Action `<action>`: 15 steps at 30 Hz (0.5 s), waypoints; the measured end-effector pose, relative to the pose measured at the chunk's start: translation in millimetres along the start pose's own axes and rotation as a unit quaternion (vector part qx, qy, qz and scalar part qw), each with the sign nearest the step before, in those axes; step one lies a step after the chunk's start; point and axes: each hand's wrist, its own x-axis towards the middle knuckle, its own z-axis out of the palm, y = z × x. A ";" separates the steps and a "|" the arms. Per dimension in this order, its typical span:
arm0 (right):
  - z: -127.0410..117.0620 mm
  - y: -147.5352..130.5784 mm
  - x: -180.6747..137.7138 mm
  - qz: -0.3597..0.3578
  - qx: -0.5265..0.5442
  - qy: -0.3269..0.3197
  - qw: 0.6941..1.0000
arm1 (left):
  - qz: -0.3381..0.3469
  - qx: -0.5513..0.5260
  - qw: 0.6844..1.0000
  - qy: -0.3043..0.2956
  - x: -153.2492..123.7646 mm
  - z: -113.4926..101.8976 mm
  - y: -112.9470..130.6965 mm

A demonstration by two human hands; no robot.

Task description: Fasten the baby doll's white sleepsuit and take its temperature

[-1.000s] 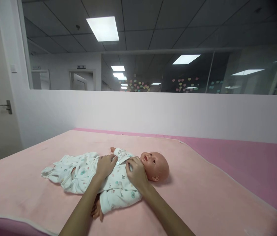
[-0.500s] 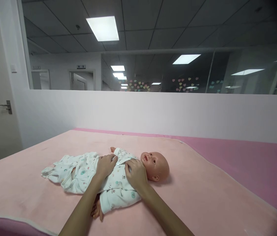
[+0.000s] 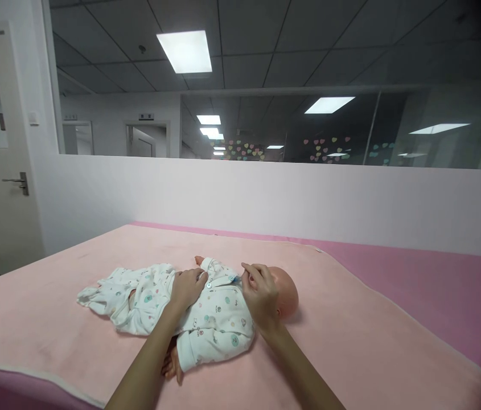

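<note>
A baby doll [image 3: 288,293] lies on its back on a pale pink blanket [image 3: 351,341], head to the right. It wears a white patterned onesie [image 3: 218,322]. My left hand [image 3: 186,287] rests curled on the doll's chest, fingertips at the button placket. My right hand [image 3: 260,296] is raised over the doll's neck and face, its fingers pinching the collar of the onesie. The doll's face is hidden behind that hand. One bare doll hand [image 3: 171,367] sticks out of the near sleeve.
The blanket covers a darker pink mattress [image 3: 436,279] that runs to a white half wall [image 3: 266,193] with glass above. A white door with a handle [image 3: 20,182] stands at the left.
My right hand has lifted off the doll's chest and moved right, up over its neck and face, taking hold of the collar. The left hand has stayed put. The view has shifted slightly.
</note>
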 end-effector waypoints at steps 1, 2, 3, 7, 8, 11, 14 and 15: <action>-0.6 1.6 1.2 0.001 -0.006 0.014 1.000 | -0.001 -0.001 1.000 -0.001 -0.1 0.0 0.0; -1.1 3.0 2.1 0.001 -0.010 0.022 1.000 | -0.001 -0.001 1.000 -0.002 -0.1 -0.1 0.2; -1.6 4.4 2.9 0.001 -0.011 0.026 1.000 | -0.003 -0.001 1.000 -0.004 -0.2 -0.3 0.3; -6.0 9.6 7.5 -0.021 -0.003 0.036 0.999 | -0.002 -0.003 1.000 -0.005 -0.8 -1.4 0.9; -8.1 11.1 9.4 -0.026 -0.005 0.044 0.999 | 0.000 -0.004 1.000 -0.005 -0.9 -1.3 0.8; -14.9 16.7 16.8 -0.012 -0.028 0.077 0.997 | 0.004 -0.002 1.000 0.001 -0.6 -0.5 0.3; -20.1 23.2 23.5 0.037 -0.042 0.114 0.992 | 0.006 0.007 1.000 0.004 0.1 -0.2 0.0; -21.1 25.2 25.2 0.056 -0.041 0.122 0.990 | 0.005 0.010 1.000 0.003 0.2 -0.4 0.2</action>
